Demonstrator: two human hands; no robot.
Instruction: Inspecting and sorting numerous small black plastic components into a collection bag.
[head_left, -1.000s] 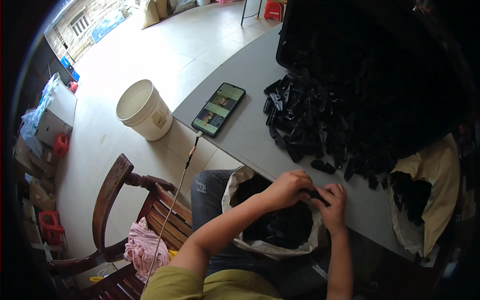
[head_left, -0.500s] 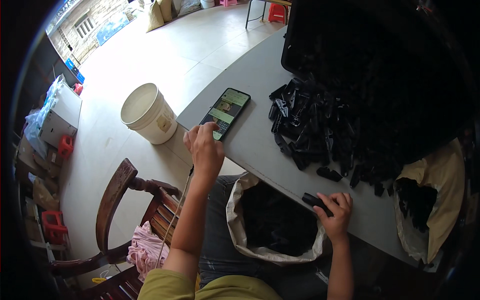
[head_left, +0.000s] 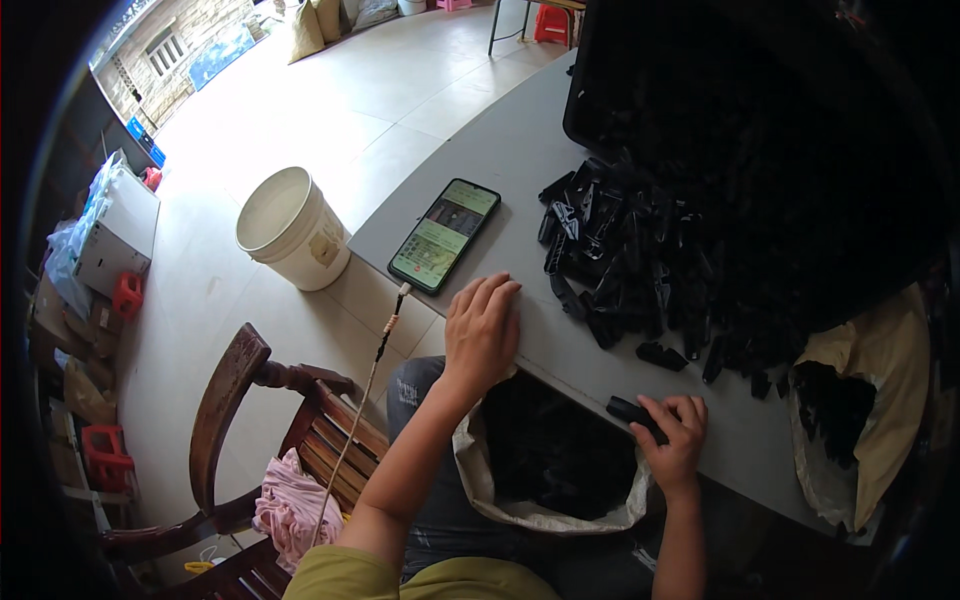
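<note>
Holding one black plastic piece between thumb and curled fingers, the right hand is at the edge of the grey table. The left hand, fingers loosely extended and with nothing visible in them, is near the phone. Below both hands stands an open pale sack, and beyond lies a heap of black pieces.

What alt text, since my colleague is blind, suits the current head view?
A person's right hand holds a black part at a table edge; the left hand is near a phone. Below is an open sack, dark inside; black parts lie heaped on the table.
</note>
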